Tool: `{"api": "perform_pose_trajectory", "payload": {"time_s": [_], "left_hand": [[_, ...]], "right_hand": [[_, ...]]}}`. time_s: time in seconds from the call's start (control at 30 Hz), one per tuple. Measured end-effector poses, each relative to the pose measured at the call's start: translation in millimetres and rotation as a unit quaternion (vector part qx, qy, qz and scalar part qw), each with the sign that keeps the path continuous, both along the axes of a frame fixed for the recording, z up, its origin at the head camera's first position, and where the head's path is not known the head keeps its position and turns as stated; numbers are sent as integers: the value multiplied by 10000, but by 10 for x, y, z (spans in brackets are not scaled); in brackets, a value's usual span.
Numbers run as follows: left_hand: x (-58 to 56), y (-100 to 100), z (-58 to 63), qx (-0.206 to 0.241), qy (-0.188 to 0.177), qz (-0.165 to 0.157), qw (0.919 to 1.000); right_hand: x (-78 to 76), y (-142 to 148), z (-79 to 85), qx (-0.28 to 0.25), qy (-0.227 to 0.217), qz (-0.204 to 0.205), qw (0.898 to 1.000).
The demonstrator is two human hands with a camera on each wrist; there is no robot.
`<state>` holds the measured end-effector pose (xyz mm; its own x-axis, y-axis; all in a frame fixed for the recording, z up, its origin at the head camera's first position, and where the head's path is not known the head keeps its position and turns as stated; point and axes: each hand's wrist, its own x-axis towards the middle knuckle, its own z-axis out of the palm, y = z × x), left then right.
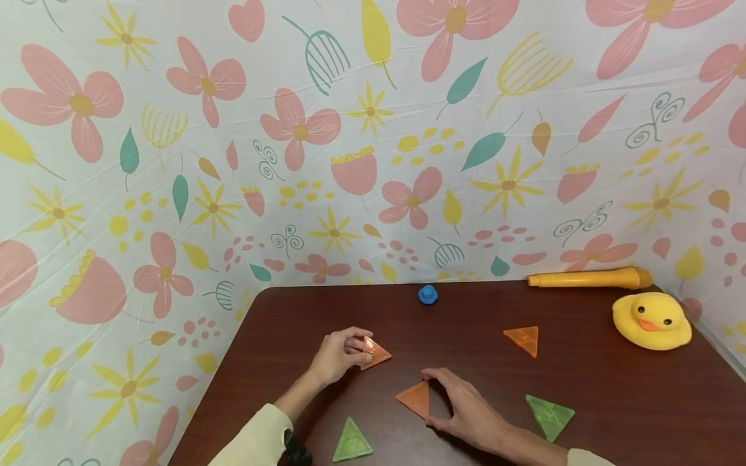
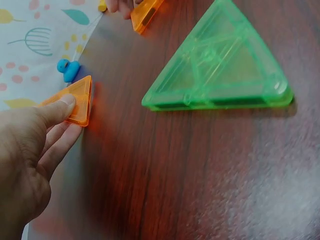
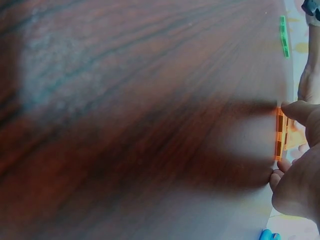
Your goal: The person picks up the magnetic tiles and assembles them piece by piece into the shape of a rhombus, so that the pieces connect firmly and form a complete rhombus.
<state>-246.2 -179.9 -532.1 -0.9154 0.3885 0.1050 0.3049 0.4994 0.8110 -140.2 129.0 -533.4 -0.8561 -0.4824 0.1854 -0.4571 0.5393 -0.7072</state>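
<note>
In the head view my left hand pinches an orange triangular magnetic tile between thumb and fingers. The left wrist view shows the thumb lying on the face of that tile, with fingers underneath. A second orange triangular tile is held by my right hand, thumb and fingertips at two corners of its right edge. That tile is seen edge-on in the right wrist view, between thumb and fingers. The two held tiles are apart, the left one farther back. Nearer the front, a green triangular tile lies between the forearms.
Right of my right hand lie another green triangular tile and an orange one. A small blue duck sits at the table's back edge. A yellow toy microphone and a yellow duck occupy the back right. Floral cloth hangs behind the table.
</note>
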Motion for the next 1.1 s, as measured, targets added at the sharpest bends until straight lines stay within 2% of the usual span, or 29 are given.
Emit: {"api": "perform_pose_trajectory", "payload": {"time_s": [0.13,0.27,0.8,1.1], "left_hand": [[43,33,0,-212,78,135,9997],[76,73,0,-229,97,213,9995],[296,303,47,56,142,-122,9998],[426,446,62,107,6,-244,9996]], "right_hand": [[-1,1,5,-28,-8,21,10000],[-3,-2,4,-32,-4,20,10000],[-12,-10,-1,4,-35,3,10000],[-10,-20,1,43,172,-38,9998]]}}
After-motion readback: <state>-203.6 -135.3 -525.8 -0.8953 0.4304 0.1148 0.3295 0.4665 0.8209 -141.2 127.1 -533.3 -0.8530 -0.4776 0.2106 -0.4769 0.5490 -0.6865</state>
